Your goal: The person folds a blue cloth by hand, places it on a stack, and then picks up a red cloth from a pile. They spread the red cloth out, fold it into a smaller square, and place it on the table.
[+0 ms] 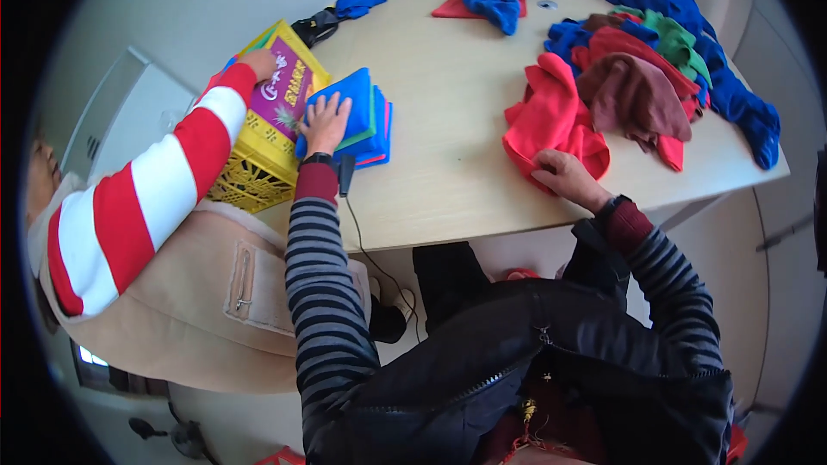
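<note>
My left hand (326, 124) lies flat with its fingers spread on the top blue cloth of a stack of folded cloths (362, 108). Green, red and more blue layers show at the stack's side. To the right, my right hand (568, 179) pinches the near edge of a crumpled red cloth (551, 112) lying on the table. Behind that cloth, a brown cloth (633, 103) rests on a loose heap of red, blue and green cloths.
A yellow crate (258, 159) stands left of the stack, with a co-worker's hand (261, 63) at it. Small cloths (495, 9) lie at the back of the table (431, 172). Blue cloths (741, 112) line its right edge. A black cable (370, 254) hangs over the front edge.
</note>
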The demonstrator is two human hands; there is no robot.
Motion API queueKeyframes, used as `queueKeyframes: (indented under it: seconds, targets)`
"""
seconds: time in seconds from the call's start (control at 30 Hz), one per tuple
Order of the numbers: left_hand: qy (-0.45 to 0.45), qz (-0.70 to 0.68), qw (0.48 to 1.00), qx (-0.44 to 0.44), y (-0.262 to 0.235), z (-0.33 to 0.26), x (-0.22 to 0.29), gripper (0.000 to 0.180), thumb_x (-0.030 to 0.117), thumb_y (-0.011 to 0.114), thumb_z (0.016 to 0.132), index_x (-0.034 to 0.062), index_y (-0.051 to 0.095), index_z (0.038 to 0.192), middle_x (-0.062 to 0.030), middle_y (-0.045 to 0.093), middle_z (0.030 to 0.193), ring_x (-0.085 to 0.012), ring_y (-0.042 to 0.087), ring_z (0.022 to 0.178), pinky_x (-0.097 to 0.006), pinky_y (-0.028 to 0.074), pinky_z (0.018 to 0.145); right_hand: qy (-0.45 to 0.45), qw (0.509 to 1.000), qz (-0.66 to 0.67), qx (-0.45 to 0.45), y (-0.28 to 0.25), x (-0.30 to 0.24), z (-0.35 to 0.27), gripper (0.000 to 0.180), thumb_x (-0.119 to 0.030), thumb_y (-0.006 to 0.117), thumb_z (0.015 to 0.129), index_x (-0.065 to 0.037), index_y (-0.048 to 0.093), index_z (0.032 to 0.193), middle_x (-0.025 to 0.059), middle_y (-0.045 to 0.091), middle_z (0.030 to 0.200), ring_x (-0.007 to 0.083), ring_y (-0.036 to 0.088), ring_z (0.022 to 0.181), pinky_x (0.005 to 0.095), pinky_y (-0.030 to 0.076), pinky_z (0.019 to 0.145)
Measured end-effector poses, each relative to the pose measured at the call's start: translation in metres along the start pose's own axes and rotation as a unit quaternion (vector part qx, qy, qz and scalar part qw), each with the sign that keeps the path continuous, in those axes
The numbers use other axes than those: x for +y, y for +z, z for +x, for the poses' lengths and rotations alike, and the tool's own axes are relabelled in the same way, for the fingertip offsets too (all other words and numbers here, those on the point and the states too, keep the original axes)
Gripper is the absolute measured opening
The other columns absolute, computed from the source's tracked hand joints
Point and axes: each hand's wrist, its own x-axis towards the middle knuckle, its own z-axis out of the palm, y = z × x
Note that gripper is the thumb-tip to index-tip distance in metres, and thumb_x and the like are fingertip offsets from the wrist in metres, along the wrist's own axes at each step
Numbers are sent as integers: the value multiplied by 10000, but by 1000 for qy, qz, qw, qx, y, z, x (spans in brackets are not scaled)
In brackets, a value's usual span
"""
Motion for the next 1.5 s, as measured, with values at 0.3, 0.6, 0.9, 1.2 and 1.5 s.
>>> queueKeyframes:
  seconds: [0.3, 0.6, 0.9, 1.2, 1.5]
  targets:
    - [262, -261, 927, -51, 28, -109, 173, 425, 314, 663, 984, 10, 616, 1276, -120, 724, 1061, -218, 696, 892, -328, 547, 801, -129, 976, -157, 84, 11, -34, -9, 139, -140, 649, 868, -45, 644, 970, 141, 624, 901, 343, 663, 877, 432, 545, 764]
    - [54, -578, 711, -396, 43, -107, 210, 345, 184, 670, 973, 29, 601, 1274, -61, 718, 1081, -113, 693, 892, -267, 556, 739, -120, 976, -170, 64, 1, -18, -8, 255, -144, 701, 840, -50, 608, 1058, 146, 592, 1005, 347, 627, 990, 442, 525, 834]
    - [9, -669, 666, -329, 47, -38, 194, 263, 170, 644, 991, 55, 596, 1223, -43, 705, 1109, -118, 687, 928, -273, 546, 701, 22, 954, -250, 161, -64, 64, -6, 335, -196, 737, 827, -53, 609, 1102, 146, 621, 1074, 360, 608, 1039, 441, 508, 900]
    - [13, -688, 656, -311, 115, -4, 272, 248, 194, 640, 1001, 66, 597, 1209, -38, 704, 1083, -121, 682, 892, -269, 527, 689, 139, 918, -365, 71, -71, 136, 37, 420, -276, 739, 824, -38, 603, 1142, 179, 653, 1024, 356, 649, 1008, 441, 534, 873]
    - [15, -680, 675, -285, 237, 95, 391, 206, 203, 648, 997, 73, 617, 1154, -37, 705, 1051, -126, 683, 885, -275, 532, 681, 124, 895, -421, 85, -151, 318, 100, 147, -102, 569, 871, -35, 639, 981, 144, 689, 849, 336, 696, 794, 432, 568, 721]
